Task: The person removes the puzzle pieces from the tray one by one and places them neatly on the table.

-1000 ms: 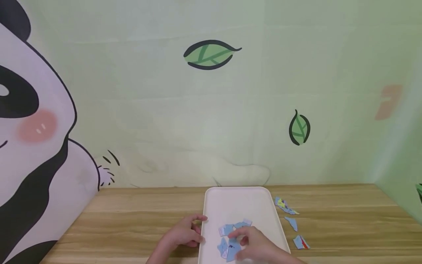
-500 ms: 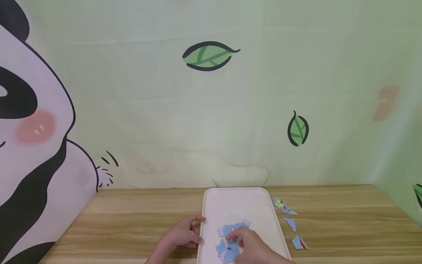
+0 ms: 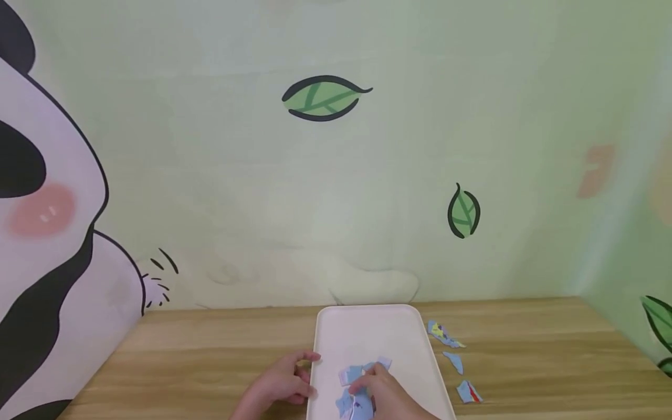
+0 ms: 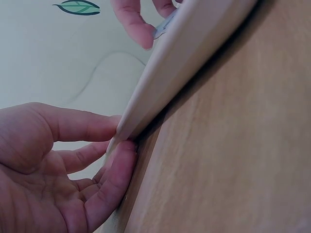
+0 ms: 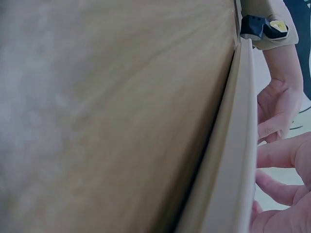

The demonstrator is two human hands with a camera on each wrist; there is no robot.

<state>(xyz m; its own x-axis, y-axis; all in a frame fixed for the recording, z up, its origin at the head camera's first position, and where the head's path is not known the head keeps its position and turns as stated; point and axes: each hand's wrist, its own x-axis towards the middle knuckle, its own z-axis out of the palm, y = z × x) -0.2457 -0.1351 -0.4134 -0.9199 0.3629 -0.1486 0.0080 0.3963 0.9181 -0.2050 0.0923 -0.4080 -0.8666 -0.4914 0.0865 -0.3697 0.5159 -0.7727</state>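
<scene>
right hand [image 3: 388,396] has edged leftward, pinching a blue piece [image 3: 361,409]; left hand [image 3: 283,379] grips the tray [image 3: 367,332]

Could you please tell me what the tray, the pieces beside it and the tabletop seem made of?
The tray: probably matte plastic, given its smooth, pale surface and rounded corners. The pieces: likely printed card, being thin and irregularly edged; gloss unclear. The tabletop: wood or wood-look laminate, smooth, with streaky brown grain.
</scene>
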